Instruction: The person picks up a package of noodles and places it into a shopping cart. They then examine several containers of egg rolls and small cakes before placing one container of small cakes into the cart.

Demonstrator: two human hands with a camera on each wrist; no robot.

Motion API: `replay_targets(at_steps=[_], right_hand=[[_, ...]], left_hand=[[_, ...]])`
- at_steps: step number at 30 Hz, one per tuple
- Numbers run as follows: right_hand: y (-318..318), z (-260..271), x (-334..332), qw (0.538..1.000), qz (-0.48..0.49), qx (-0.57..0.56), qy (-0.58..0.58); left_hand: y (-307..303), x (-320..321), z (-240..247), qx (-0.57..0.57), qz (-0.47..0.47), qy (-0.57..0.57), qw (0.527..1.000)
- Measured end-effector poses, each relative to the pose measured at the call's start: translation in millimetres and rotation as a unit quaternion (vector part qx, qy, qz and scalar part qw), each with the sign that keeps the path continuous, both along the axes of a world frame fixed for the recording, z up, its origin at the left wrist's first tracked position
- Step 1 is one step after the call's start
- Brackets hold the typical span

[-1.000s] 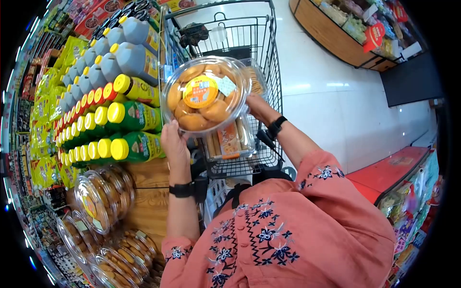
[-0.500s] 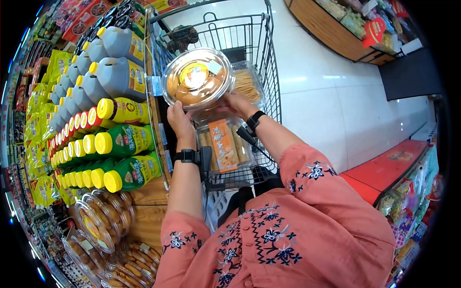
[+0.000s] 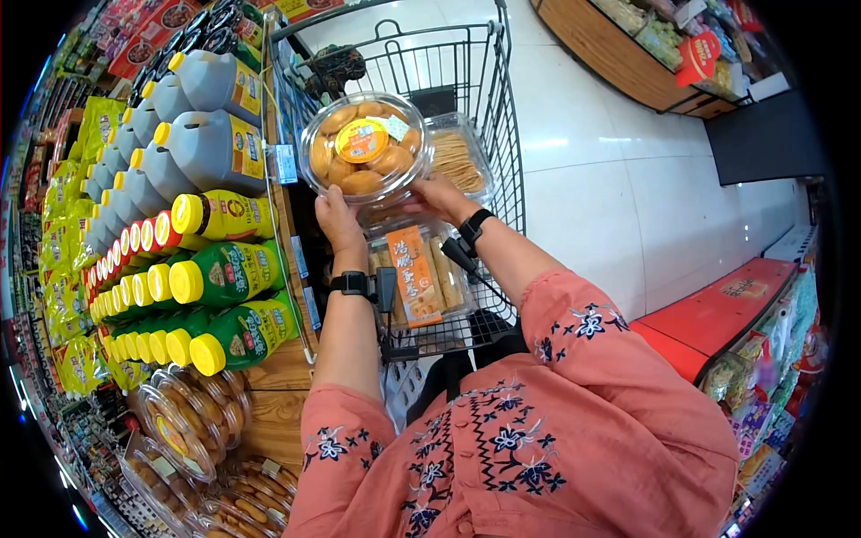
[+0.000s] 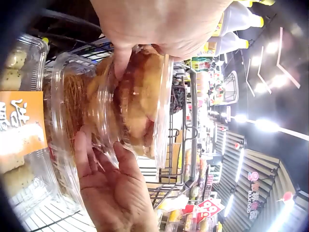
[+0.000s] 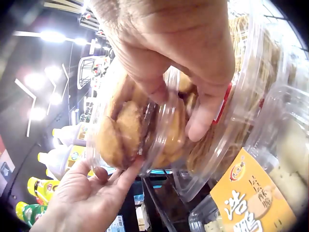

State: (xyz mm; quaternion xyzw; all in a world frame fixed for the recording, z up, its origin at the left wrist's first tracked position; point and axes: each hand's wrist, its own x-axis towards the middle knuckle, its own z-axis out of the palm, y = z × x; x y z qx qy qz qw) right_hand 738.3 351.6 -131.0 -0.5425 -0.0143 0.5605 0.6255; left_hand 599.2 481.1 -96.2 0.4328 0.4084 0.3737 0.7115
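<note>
A round clear plastic box of golden buns, with a yellow label on its lid, is held level above the cart in the head view. My left hand grips its near left side, thumb up at the rim. My right hand holds the near right side, its fingers partly hidden by the box. In the right wrist view, the right thumb and a finger lie against the box's side. Close below are a clear box of thin brown strips and a clear box of rolls with an orange label.
The black wire cart surrounds the boxes. On the left, a wooden shelf bears yellow-capped bottles, grey jugs and more round pastry boxes. A dark bag hangs at the cart's far left. Pale floor and a red-topped stand lie right.
Both hands have lowered the round box away from the head, into the cart's area. The orange-labelled box and the thin strips now show more fully. Over the last half second the box has barely moved.
</note>
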Motion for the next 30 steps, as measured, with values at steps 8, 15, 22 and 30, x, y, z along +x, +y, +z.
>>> replay_targets(at_steps=[8,15,22,30], right_hand=[[-7,-2,1,0.999,0.004,-0.034,-0.022],[-15,-8,-4,0.999,0.014,-0.001,-0.032],[-27,-1,-8,0.999,0.013,-0.002,-0.032],[-55,10,-13,0.998,0.020,0.005,-0.054]], left_hand=[[10,-8,-8,0.061,-0.055,0.178,0.981],[5,-11,1,0.037,-0.048,0.223,0.973],[0,-27,13,0.039,-0.060,0.252,0.965],[-54,-91,85,0.041,-0.069,0.151,0.985]])
